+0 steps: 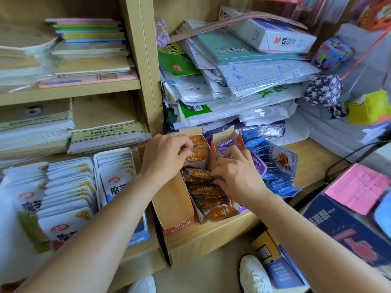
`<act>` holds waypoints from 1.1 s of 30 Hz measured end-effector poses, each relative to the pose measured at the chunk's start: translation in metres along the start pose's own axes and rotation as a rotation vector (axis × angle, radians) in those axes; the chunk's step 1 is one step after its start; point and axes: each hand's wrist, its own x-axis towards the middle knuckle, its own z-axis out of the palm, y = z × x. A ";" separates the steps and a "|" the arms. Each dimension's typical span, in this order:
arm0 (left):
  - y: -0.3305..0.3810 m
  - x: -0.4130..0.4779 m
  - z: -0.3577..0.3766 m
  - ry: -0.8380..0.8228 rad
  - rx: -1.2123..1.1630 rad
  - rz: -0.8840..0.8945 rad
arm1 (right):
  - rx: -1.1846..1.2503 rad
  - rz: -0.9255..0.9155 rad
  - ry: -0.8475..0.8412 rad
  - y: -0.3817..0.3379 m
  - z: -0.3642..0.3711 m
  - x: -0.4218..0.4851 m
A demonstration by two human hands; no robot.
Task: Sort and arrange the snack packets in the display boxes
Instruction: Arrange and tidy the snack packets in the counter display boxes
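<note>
A cardboard display box [173,199] stands on the wooden shelf, filled with a row of orange snack packets [213,199]. My left hand [163,157] reaches over the box's back part and its fingers hold an upright orange packet [195,158] there. My right hand [237,176] pinches an orange packet [197,174] lying in the middle of the row. To the right, a second box holds purple packets [259,166], and blue packets [277,176] lean in a row beside them.
White packets [69,187] fill display boxes on the left. Stacked paper and plastic bags [232,85] pile up behind the boxes. A dark carton with a pink sheet [357,187] sits at right. White shoes [254,273] show on the floor below.
</note>
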 end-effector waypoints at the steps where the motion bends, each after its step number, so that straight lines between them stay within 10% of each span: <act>1: 0.000 0.000 0.000 0.000 -0.006 -0.002 | 0.018 -0.010 0.038 0.000 0.001 0.001; 16: 0.005 -0.010 -0.023 0.020 -0.087 0.102 | 0.154 0.172 0.202 0.004 -0.005 0.030; 23: 0.010 -0.032 -0.016 -0.283 0.196 0.075 | 0.197 0.188 0.163 0.003 -0.005 0.031; 33: 0.010 -0.030 -0.006 -0.075 0.159 0.061 | 0.286 0.195 0.063 0.003 -0.011 0.022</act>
